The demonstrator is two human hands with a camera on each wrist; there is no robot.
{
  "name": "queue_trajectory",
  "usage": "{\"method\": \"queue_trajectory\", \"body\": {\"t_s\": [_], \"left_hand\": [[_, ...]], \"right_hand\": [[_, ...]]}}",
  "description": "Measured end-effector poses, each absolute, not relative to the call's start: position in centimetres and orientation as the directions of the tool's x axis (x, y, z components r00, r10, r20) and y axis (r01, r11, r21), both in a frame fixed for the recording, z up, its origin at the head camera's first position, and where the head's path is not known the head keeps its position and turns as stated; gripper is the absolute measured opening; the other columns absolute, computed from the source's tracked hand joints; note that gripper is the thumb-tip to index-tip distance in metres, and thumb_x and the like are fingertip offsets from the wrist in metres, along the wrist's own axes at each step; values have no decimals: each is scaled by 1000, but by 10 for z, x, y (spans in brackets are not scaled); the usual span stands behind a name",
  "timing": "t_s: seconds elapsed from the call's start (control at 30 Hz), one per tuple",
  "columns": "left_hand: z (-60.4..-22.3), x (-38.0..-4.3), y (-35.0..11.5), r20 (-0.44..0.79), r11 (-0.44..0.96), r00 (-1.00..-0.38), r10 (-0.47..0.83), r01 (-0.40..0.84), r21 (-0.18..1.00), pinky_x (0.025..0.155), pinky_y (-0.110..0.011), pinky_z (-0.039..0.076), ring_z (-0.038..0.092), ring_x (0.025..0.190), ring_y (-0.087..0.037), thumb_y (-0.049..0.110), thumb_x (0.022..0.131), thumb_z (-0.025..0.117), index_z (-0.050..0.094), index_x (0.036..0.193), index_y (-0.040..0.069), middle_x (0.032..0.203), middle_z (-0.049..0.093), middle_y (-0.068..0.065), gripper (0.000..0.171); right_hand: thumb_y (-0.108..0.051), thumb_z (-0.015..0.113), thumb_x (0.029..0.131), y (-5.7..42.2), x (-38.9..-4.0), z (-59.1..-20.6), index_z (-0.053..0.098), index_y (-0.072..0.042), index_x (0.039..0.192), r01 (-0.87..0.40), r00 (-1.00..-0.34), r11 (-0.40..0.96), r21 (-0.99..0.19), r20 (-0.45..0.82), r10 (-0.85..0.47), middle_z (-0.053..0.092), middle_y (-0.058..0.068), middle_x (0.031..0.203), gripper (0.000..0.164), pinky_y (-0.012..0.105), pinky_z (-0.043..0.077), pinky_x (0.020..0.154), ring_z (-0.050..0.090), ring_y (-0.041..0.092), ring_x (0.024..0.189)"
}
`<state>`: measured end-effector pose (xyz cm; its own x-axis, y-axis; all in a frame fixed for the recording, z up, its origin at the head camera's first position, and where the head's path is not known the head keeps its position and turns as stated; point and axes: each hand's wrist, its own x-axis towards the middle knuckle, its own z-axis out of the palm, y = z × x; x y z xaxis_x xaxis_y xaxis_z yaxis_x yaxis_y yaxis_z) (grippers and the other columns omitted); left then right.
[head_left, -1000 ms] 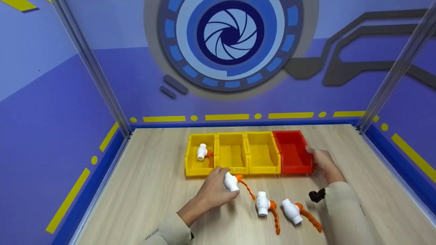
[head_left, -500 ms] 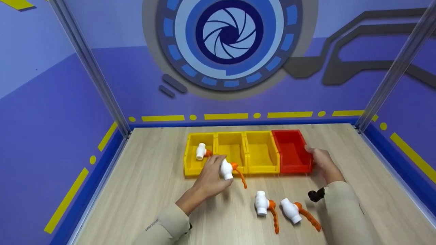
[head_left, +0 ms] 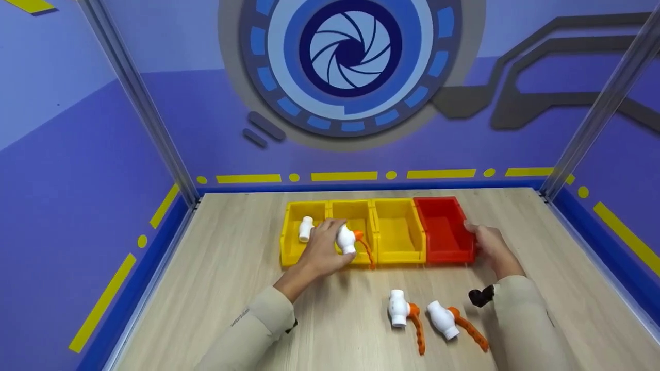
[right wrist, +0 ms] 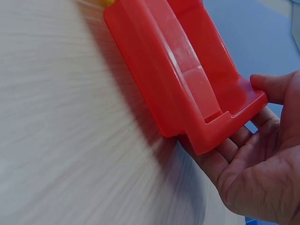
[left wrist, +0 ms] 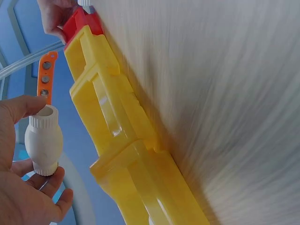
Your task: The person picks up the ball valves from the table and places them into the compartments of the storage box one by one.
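Observation:
My left hand pinches a white ball valve with an orange handle, held over the front of the second yellow bin. In the left wrist view the thumb sits at one end of the valve and the fingertips at the other, with the orange handle sticking out past the thumb. My right hand grips the right side of the red bin, thumb over its rim and fingers against its outer wall. Another white valve lies in the leftmost yellow bin, partly hidden by my left hand.
Two more white valves with orange handles, one near the middle and one farther right, lie on the wooden table in front of the bins. A third yellow bin adjoins the red one. Blue panels enclose the back and sides.
My left hand has carried the valve forward and up from in front of the bins to over the second yellow bin. The right hand keeps its hold on the red bin.

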<state>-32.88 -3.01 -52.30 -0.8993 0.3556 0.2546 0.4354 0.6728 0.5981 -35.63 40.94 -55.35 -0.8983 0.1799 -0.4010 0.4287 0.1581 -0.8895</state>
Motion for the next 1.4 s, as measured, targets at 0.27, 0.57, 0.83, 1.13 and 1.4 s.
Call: {"method": "queue_trajectory", "body": {"t_s": [0.27, 0.57, 0.83, 1.13, 1.4], "left_hand": [[-526, -357, -30, 212, 693, -910, 356, 409, 594, 119, -52, 45, 53, 137, -32, 31, 88, 83, 51, 156, 15, 154, 56, -9, 77], [-530, -376, -34, 144, 690, -918, 369, 374, 620, 122, -56, 42, 48, 146, -38, 29, 92, 82, 47, 160, 14, 161, 50, -13, 78], [-535, -389, -35, 88, 675, -911, 403, 361, 644, 127, -55, 39, 41, 157, -36, 32, 96, 81, 41, 164, 12, 169, 41, -15, 82], [-544, -403, -32, 73, 690, -894, 441, 390, 609, 129, -54, 37, 36, 161, -34, 30, 99, 77, 36, 167, 13, 172, 37, -12, 81], [-551, -412, -26, 78, 709, -882, 464, 423, 565, 130, -51, 35, 37, 160, -33, 26, 100, 77, 34, 167, 9, 171, 38, -12, 81]], "right_hand": [[-49, 48, 109, 409, -357, -555, 36, -2, 164, 432, -897, 172, -885, -402, 184, 52, 15, 157, 73, 32, 52, 106, 56, 23, 133], [-49, 52, 108, 410, -356, -556, 38, -2, 163, 438, -892, 153, -886, -407, 199, 58, 11, 149, 74, 28, 54, 98, 59, 21, 127], [-48, 52, 108, 409, -357, -555, 38, -1, 163, 442, -890, 156, -883, -410, 198, 57, 12, 150, 74, 33, 52, 105, 59, 23, 129], [-50, 48, 108, 411, -354, -560, 35, -4, 165, 461, -880, 158, -873, -427, 211, 54, 12, 154, 74, 32, 49, 105, 54, 24, 133], [-51, 47, 109, 408, -356, -559, 33, -4, 166, 449, -885, 143, -882, -417, 208, 46, 15, 164, 75, 38, 47, 115, 52, 25, 137]]}}
